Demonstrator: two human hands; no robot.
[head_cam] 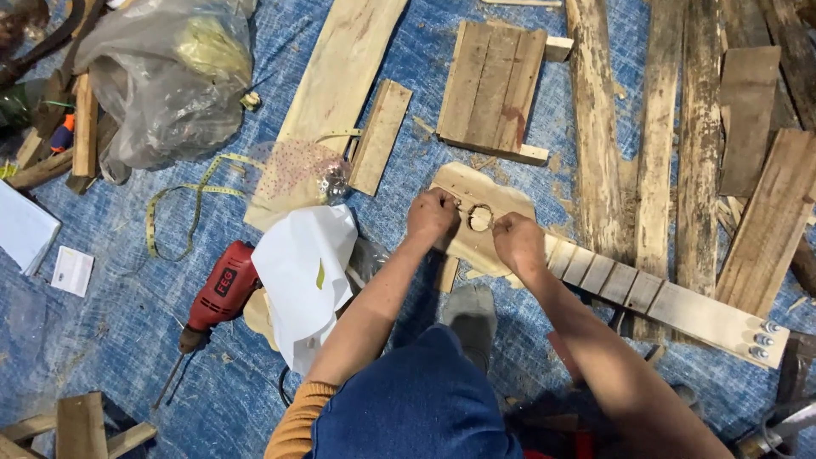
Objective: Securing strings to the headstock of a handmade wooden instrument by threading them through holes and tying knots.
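Note:
A pale, guitar-body-shaped wooden piece (476, 191) with a round hole (480, 218) lies on the blue tarp. A long neck-like plank with crosswise lines (671, 306) runs from it toward the lower right and ends in small metal pegs (761, 340). My left hand (432, 214) is closed at the hole's left rim and pinches something small that I cannot make out. My right hand (518, 242) is closed on the wood just right of the hole. My grey-socked foot (470, 314) rests below the piece.
A red power drill (217, 293) lies at left beside white paper (306, 272). A yellow tape measure (191, 200), a plastic bag (170, 76), a slatted wooden panel (493, 89) and many rough planks (663, 144) surround me on the blue tarp (102, 331).

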